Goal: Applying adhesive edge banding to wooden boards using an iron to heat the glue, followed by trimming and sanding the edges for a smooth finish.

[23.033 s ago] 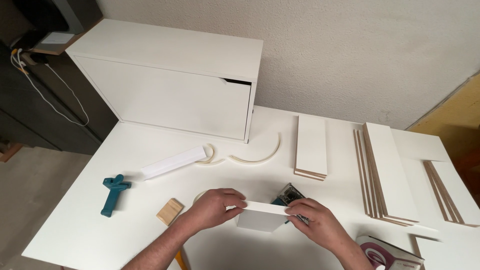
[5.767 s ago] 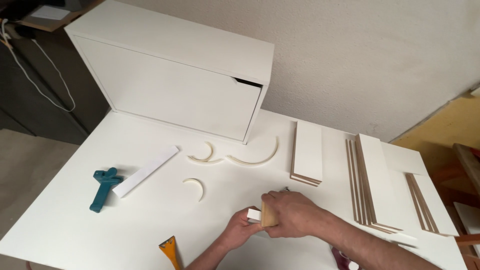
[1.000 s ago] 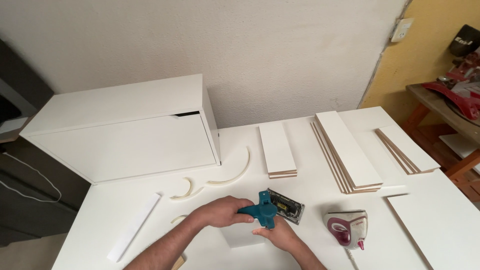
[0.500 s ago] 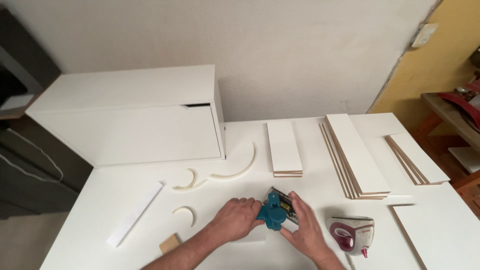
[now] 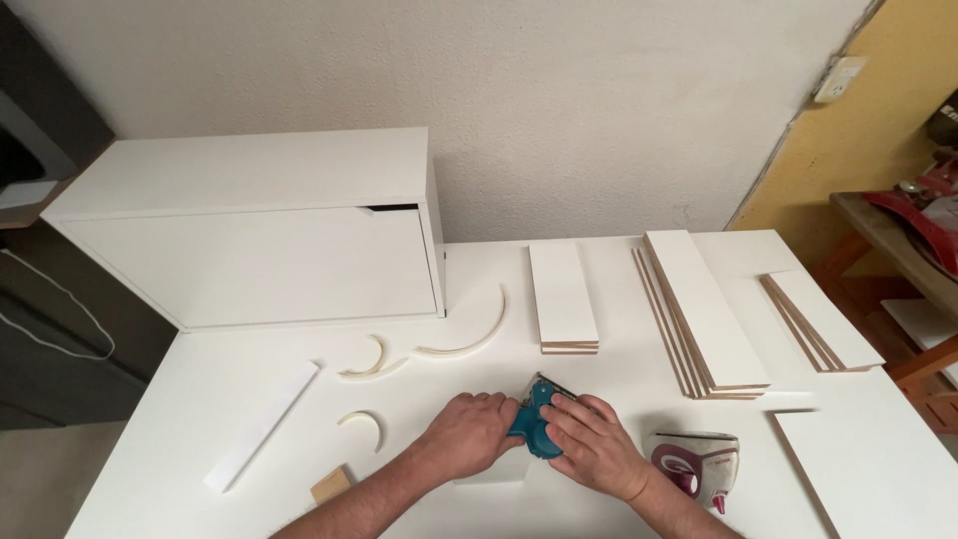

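Both my hands meet at the front middle of the white table (image 5: 249, 384). My left hand (image 5: 467, 435) and my right hand (image 5: 589, 446) press together on a teal hand tool (image 5: 532, 430) that sits over a small white panel (image 5: 494, 469). A dark metal piece (image 5: 549, 385) shows just behind the tool. The fingers of both hands are closed around the teal tool.
A big white cabinet box (image 5: 249, 235) stands at the back left. White boards lie in stacks (image 5: 563, 294) (image 5: 704, 309) (image 5: 820, 319). Curved white trim strips (image 5: 469, 334) (image 5: 367, 361) (image 5: 361, 426), a flat white strip (image 5: 261, 424), a small wood block (image 5: 330, 485) and a white-and-maroon iron (image 5: 699, 464) lie about.
My view has tilted and shifted slightly; the hands have drawn closer over the teal tool. Earlier on the tool lay at the table's left and I held the small white panel.
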